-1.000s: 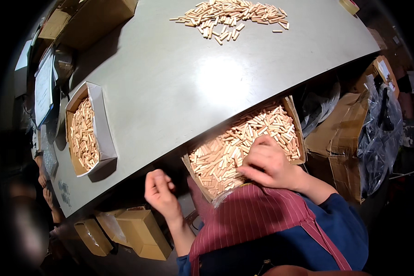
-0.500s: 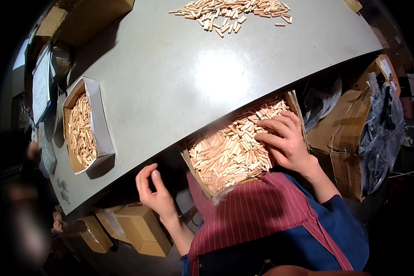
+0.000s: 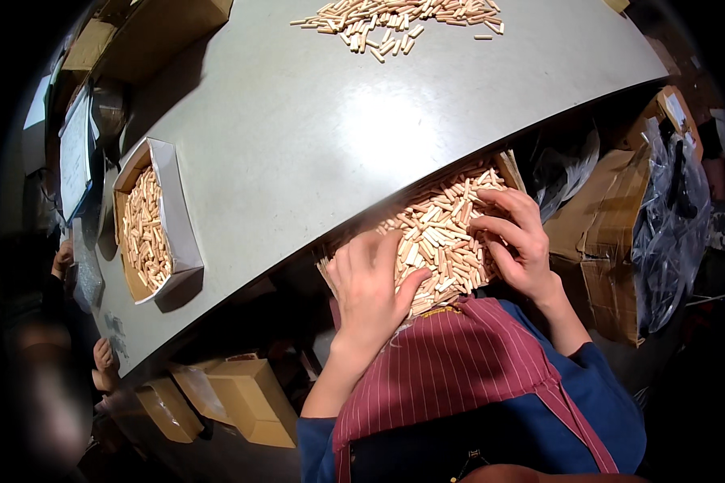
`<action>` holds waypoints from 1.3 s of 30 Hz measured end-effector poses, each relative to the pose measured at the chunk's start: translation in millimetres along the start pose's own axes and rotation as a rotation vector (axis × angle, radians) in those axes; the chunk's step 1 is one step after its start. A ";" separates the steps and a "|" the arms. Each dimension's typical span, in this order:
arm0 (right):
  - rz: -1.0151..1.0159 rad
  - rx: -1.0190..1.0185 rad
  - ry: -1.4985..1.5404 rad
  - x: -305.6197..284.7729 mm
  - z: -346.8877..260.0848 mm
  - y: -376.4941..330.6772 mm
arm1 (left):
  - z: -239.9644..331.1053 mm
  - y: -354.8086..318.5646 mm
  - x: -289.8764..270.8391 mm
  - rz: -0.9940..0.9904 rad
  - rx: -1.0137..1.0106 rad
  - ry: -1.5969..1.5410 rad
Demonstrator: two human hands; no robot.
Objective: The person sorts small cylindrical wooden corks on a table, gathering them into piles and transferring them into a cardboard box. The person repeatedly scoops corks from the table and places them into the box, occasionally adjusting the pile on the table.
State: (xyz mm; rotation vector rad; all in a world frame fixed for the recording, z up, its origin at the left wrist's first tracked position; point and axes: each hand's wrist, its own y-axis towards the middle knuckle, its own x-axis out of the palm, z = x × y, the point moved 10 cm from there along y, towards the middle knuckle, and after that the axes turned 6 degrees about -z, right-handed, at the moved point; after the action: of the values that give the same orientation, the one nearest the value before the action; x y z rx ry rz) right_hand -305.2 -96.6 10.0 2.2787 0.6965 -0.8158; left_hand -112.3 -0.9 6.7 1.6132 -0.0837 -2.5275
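A cardboard box full of short wooden dowels sits against my lap, partly under the table edge. Over its left side lies my left hand, thumb spread from the fingers, their tips down among the dowels. My right hand rests at the right side of the same box, with bent fingers apart and touching the dowels. No dowel shows gripped in either hand. My left hand and the table edge cover part of the box's left side.
On the grey table stands a white-sided carton of dowels at left, with a loose dowel pile at the far side. Cardboard boxes are below left; a large carton with plastic is at right. Another person's hand shows at far left.
My left hand has moved right, from beside the box onto the dowels in it. My right hand stays over the box's right side, shifted slightly.
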 end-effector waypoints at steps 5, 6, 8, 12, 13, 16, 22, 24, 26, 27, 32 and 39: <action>0.018 -0.010 0.005 -1.5 -1.5 -0.7 | 0.9 5.0 9.9 -0.048 -0.010 -0.010; 0.020 -0.010 0.007 -0.9 -1.7 -0.9 | 0.9 5.6 11.9 -0.055 -0.011 -0.013; 0.022 -0.014 0.008 -0.2 -2.0 -0.8 | 1.0 6.2 14.4 -0.048 0.003 -0.024; 0.016 -0.018 0.026 1.0 -3.0 1.5 | 2.8 9.2 18.4 -0.048 0.025 -0.039; 0.016 -0.025 0.028 1.4 -2.9 1.9 | 4.3 10.5 19.0 -0.046 0.036 -0.048; 0.020 -0.039 0.031 1.3 -4.3 2.9 | 7.5 14.4 21.9 -0.040 0.071 -0.096; 0.056 -0.016 0.025 -7.8 0.2 2.3 | 3.7 18.2 24.5 -0.014 0.089 -0.263; 0.077 0.003 0.022 -11.7 4.3 1.6 | -4.0 18.3 23.6 -0.022 0.051 -0.374; 0.090 0.028 0.033 -12.9 10.3 0.0 | -9.6 19.5 18.6 -0.027 -0.011 -0.468; 0.096 0.040 0.040 -13.5 12.7 -0.2 | -11.5 20.3 14.3 -0.029 -0.043 -0.515; 0.080 0.045 0.015 -9.5 13.2 6.6 | -30.4 16.5 14.4 -0.091 -0.276 -1.030; 0.015 -0.029 -0.107 5.3 4.4 24.7 | -34.4 0.8 35.2 -0.215 -0.485 -1.507</action>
State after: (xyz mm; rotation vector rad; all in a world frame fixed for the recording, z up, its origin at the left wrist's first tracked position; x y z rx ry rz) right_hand -287.4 -114.9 12.5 2.1935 0.6376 -0.9076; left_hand -95.7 -5.9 -39.4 -0.6224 0.5035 -2.9003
